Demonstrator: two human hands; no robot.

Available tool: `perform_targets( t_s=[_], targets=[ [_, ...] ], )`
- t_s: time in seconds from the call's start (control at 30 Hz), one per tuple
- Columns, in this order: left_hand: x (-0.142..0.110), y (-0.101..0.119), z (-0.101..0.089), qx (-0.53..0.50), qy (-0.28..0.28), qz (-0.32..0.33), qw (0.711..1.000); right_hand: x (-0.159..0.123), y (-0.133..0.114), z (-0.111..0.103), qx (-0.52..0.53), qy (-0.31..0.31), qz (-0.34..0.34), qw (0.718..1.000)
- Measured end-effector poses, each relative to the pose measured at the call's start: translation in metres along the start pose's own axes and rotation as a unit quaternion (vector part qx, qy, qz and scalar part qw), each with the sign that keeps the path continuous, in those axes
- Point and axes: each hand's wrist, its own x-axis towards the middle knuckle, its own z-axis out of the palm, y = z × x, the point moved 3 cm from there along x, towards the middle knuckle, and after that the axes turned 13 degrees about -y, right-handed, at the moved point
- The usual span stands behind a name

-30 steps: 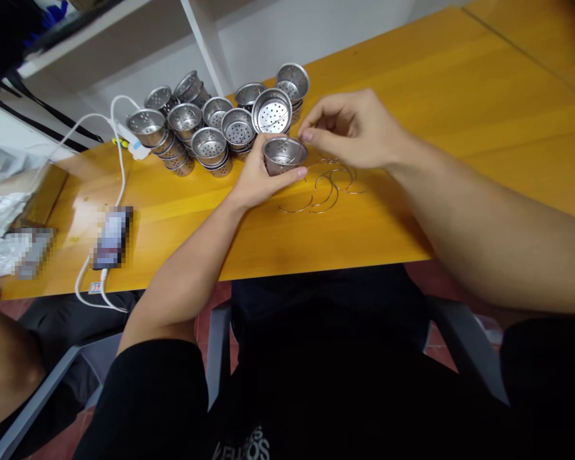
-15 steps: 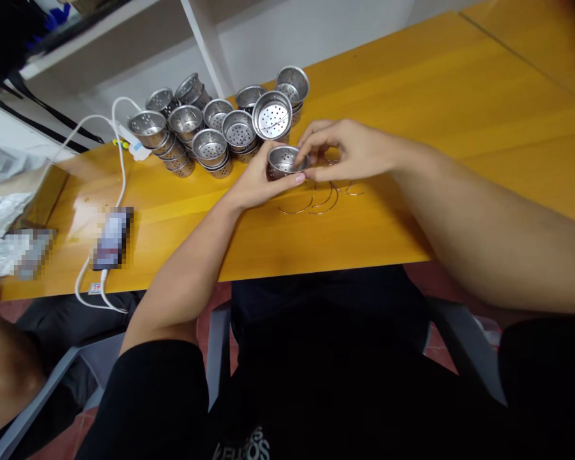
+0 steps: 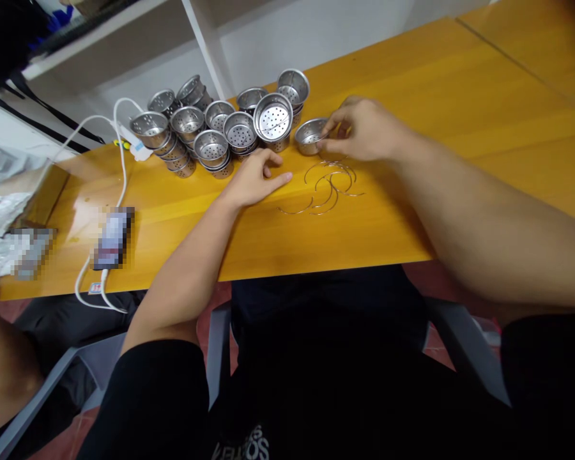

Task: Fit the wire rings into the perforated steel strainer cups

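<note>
My right hand grips the rim of a small perforated metal cup, just right of the stacked cups. Its fingertips cover the cup's right side. On the table, my left hand rests with thumb and fingers apart and nothing between them. Several thin curved wires lie loose on the tabletop between and below my hands. Past my left hand stand stacks of similar perforated metal cups, and one cup on top is tipped toward me.
The yellow wooden table runs across the view. A phone with a white cable lies to the left. Plastic bags are at the far left, where another person's arm shows. White shelving stands behind.
The cup has left my left hand and moved right and away from me in my right hand. My left hand has opened and stayed near its place.
</note>
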Motion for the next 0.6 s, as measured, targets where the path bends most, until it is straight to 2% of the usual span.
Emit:
perform_targets(
  t_s=[0.17, 0.3, 0.6],
  targets=[
    [-0.001, 0.003, 0.000, -0.003, -0.007, -0.007, 1.000, 0.011, 0.003, 0.011, 0.002, 0.028, 0.038, 0.999],
    [-0.002, 0.006, 0.000, -0.001, -0.011, -0.006, 1.000, 0.016, -0.001, 0.017, -0.014, 0.019, 0.046, 0.999],
    [-0.002, 0.009, 0.000, -0.007, -0.013, -0.006, 1.000, 0.012, -0.003, 0.011, 0.017, 0.022, 0.059, 0.998]
  ],
)
